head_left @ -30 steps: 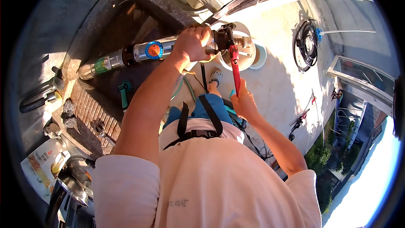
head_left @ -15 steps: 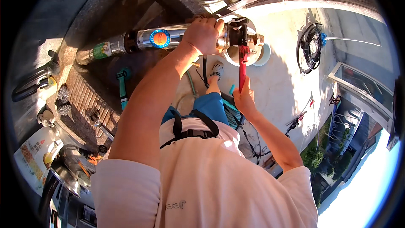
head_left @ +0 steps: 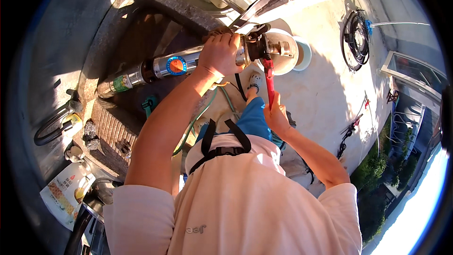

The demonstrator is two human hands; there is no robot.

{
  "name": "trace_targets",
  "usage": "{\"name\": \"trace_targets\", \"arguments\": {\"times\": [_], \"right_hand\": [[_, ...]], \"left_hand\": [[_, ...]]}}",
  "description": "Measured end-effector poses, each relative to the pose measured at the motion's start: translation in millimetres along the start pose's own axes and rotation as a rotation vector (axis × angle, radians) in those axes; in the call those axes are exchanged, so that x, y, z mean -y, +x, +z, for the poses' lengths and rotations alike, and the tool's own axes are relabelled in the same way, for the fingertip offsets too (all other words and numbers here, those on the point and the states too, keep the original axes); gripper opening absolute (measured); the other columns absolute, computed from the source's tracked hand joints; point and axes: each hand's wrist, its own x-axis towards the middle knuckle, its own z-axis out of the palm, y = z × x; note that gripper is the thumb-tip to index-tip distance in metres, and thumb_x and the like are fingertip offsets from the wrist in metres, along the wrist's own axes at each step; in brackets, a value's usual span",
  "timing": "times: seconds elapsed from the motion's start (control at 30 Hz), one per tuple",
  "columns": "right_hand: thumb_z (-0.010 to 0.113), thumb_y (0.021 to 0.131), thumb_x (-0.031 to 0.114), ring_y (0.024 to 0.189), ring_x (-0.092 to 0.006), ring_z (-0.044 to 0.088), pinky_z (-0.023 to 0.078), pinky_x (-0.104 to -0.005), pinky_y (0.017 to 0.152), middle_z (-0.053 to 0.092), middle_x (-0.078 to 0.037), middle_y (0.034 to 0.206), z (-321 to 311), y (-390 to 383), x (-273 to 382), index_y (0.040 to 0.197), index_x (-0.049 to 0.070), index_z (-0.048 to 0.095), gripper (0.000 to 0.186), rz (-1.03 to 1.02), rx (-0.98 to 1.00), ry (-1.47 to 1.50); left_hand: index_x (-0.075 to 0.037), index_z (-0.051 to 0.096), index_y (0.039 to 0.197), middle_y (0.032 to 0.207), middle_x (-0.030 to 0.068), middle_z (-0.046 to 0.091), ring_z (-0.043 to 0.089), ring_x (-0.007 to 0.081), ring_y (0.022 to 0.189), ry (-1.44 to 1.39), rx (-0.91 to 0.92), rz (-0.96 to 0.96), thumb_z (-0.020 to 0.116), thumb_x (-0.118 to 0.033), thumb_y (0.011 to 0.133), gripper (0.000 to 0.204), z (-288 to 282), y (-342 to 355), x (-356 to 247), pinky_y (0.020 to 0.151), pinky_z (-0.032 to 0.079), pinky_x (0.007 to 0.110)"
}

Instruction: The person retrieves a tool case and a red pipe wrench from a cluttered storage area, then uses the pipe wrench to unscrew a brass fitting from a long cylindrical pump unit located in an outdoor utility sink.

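Observation:
A long stainless steel submersible pump (head_left: 163, 66) with a round blue-and-orange sticker slants across a stone sink. My left hand (head_left: 218, 54) is closed over the pump near its threaded right end; its fingertips are partly hidden on the far side. A red-handled pipe wrench (head_left: 270, 79) has its dark jaws around the dark fitting (head_left: 256, 47) at that end. My right hand (head_left: 277, 118) is closed round the lower part of the wrench handle. Beyond the fitting a brass-coloured threaded stub (head_left: 280, 48) sticks out.
The stone sink (head_left: 106, 52) has a ribbed washboard slope (head_left: 107, 132) on its left. Round pale tubs (head_left: 304, 55) stand on the floor past the pump's end. A coiled black hose (head_left: 354, 42) lies by the right wall. A green hose (head_left: 194, 120) runs near my legs.
The whole view has shifted and turned a little. The pump now slants more, its left end lower in the picture. The wrench handle leans slightly more; both hands keep their hold.

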Motion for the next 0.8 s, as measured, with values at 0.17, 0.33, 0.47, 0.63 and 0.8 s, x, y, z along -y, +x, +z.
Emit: {"name": "trace_targets", "arguments": {"times": [0.17,0.33,0.47,0.63,0.8], "right_hand": [[0.050,0.091,0.007,0.057,-0.0384,0.055,0.043,-0.0448,0.055,0.050,-0.020,0.059,-5.0,5.1,6.5,0.135,0.007,0.026,0.050,0.123,0.198,0.110],[0.050,0.092,0.008,0.053,-0.0387,0.052,0.044,-0.0450,0.063,0.047,-0.018,0.057,0.5,2.8,8.2,0.134,0.007,0.028,0.048,0.048,0.065,0.124],[0.052,0.091,0.012,0.043,-0.0375,0.048,0.046,-0.0444,0.062,0.045,-0.016,0.052,81.6,17.6,-66.0,0.134,0.005,0.030,0.050,-0.118,-0.136,0.078],[0.057,0.087,0.019,0.046,-0.0372,0.055,0.045,-0.0507,0.053,0.055,-0.017,0.054,70.8,35.4,-20.6,0.133,0.011,0.035,0.052,0.046,-0.116,0.216],[0.055,0.090,0.013,0.063,-0.0468,0.060,0.046,-0.0538,0.057,0.060,-0.027,0.069,29.8,27.8,-18.1,0.134,0.010,0.035,0.049,0.087,-0.084,0.351]], "left_hand": [[-0.001,0.053,0.118,0.096,0.0110,0.059,0.060,0.0278,0.091,-0.010,-0.011,0.019,0.085,-0.043,0.051,0.085,0.0,-6.5,0.1,0.081,0.048,0.039],[-0.002,0.055,0.116,0.098,0.0127,0.061,0.062,0.0299,0.090,-0.003,-0.059,0.014,0.085,-0.041,0.050,0.082,-6.0,-6.0,-7.2,0.082,0.050,0.040],[-0.006,0.059,0.110,0.100,0.0124,0.064,0.064,0.0306,0.090,0.021,-0.012,-0.063,0.085,-0.039,0.049,0.073,-6.2,11.8,-21.5,0.080,0.052,0.038],[-0.011,0.056,0.111,0.108,0.0120,0.065,0.064,0.0317,0.098,-0.046,0.053,-0.085,0.083,-0.049,0.053,0.074,-13.7,10.6,10.8,0.083,0.052,0.044],[-0.008,0.056,0.111,0.101,0.0109,0.066,0.065,0.0316,0.091,-0.026,-0.048,-0.010,0.084,-0.048,0.055,0.074,-12.9,10.0,-7.4,0.080,0.053,0.043]]}}
